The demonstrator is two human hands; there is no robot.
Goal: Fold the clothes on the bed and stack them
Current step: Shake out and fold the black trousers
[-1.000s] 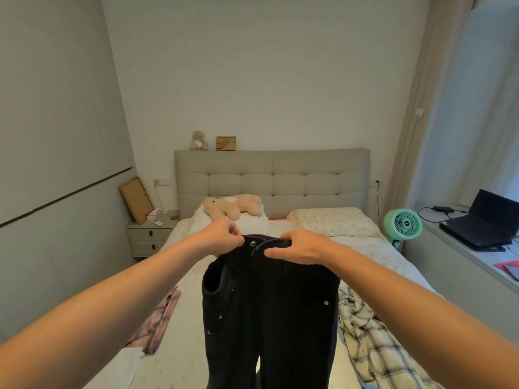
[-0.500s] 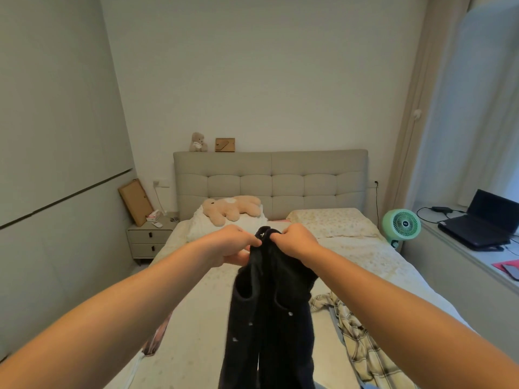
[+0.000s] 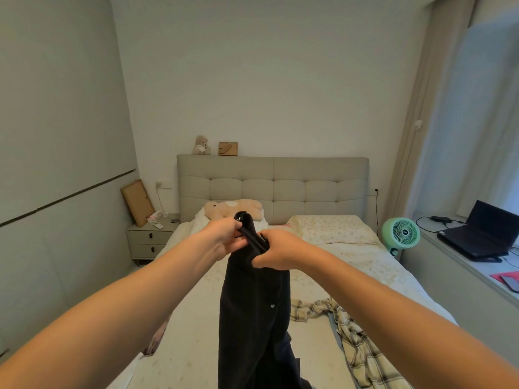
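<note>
1. The left hand [image 3: 228, 237] is closed around the top of a pair of black trousers [image 3: 254, 310], its fingers curled over the bunched waistband, a loop of which sticks up above the knuckles.
2. The right hand [image 3: 276, 252] grips the same waistband just beside the left; its fingertips are buried in the cloth and cannot be seen.
3. The trousers hang straight down from both hands, above the bed [image 3: 196, 332]. Their lower ends run off the bottom edge, so whether they touch the mattress cannot be told.
4. A checked shirt [image 3: 348, 341] lies crumpled on the bed to the right of the trousers, partly covered by the right forearm.
5. At the left edge of the bed a pinkish garment [image 3: 156, 339] peeks out from under the left forearm; most of it is hidden.
6. Farther back, a plush toy [image 3: 224, 208] lies on a pillow, partly blocked by the waistband loop.
7. A green fan [image 3: 401, 233] stands right of the bed.
</note>
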